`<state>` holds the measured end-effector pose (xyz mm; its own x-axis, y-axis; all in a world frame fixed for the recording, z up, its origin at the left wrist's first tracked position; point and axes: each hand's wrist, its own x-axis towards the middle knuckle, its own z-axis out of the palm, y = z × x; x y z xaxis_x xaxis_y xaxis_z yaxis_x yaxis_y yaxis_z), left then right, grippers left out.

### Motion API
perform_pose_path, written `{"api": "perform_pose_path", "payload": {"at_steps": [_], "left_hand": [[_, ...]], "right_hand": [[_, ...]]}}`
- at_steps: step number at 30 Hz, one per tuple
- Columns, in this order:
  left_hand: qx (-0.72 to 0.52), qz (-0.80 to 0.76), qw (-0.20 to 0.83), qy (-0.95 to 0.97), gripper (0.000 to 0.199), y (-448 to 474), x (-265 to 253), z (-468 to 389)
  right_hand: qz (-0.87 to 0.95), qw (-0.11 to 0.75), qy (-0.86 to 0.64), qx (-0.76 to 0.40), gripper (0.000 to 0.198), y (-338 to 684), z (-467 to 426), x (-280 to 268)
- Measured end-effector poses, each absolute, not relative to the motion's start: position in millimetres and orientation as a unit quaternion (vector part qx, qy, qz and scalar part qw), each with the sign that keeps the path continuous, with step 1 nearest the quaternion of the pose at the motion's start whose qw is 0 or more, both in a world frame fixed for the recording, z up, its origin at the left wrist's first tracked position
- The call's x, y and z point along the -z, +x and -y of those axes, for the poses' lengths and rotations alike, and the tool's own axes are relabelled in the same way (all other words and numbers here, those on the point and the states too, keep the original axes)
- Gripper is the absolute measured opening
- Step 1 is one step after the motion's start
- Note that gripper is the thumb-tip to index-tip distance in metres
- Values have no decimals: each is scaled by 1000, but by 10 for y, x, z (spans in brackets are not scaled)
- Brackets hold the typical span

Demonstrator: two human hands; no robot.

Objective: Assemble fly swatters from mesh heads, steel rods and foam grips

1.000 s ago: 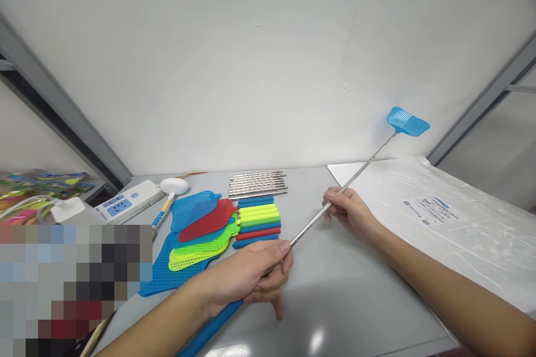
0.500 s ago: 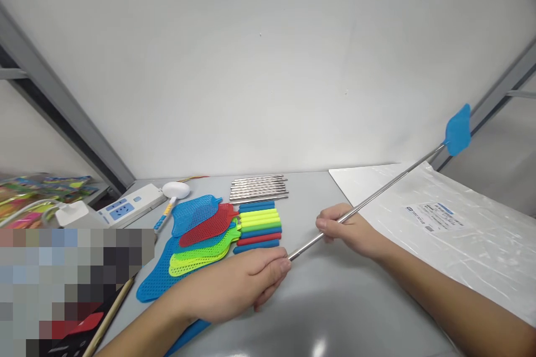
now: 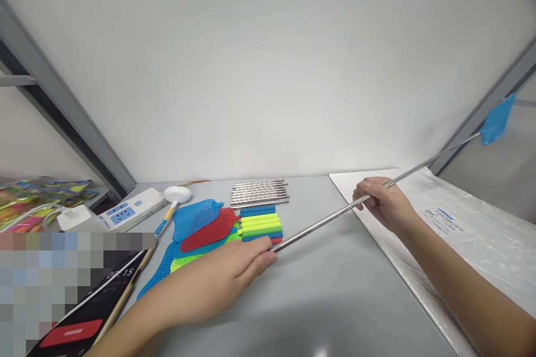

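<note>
A telescopic fly swatter (image 3: 318, 225) with a metal rod slants up to the right, its blue paddle (image 3: 497, 121) at the far end. My left hand (image 3: 240, 265) is closed round the rod's lower end, hiding whatever grip is there. Farther up, my right hand (image 3: 383, 198) pinches the rod between thumb and fingers. Beside my left hand lie loose swatter paddles: a blue paddle (image 3: 195, 220), a red paddle (image 3: 207, 230) and green ones partly under my forearm. Coloured handle grips (image 3: 260, 223) lie in a row right of them, below several metal rods (image 3: 259, 192).
A white packing sheet (image 3: 419, 223) with a label covers the table's right side. On the left are a power strip (image 3: 136, 206), a white round-headed object (image 3: 176, 195) with a striped handle, a phone (image 3: 106, 290) and colourful packages (image 3: 46, 195). A wall stands behind.
My right hand has moved up and to the right along with the swatter's paddle, and more rod shows between my hands. My left hand has shifted slightly left.
</note>
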<state>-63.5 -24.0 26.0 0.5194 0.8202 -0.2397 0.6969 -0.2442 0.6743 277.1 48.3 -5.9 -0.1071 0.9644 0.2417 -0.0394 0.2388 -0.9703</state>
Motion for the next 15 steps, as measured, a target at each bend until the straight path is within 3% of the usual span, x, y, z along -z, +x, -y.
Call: {"api": "perform_pose_path", "payload": {"at_steps": [7,15], "left_hand": [[-81,-509,304,801,40,-742,-258,186],[-171,-554,186,793,32,-1247,-319,186]], "right_hand": [[518,585,-406,-473,49,2637,-458,23],[400,697,-413,-429,35,2688,-461,-86]]}}
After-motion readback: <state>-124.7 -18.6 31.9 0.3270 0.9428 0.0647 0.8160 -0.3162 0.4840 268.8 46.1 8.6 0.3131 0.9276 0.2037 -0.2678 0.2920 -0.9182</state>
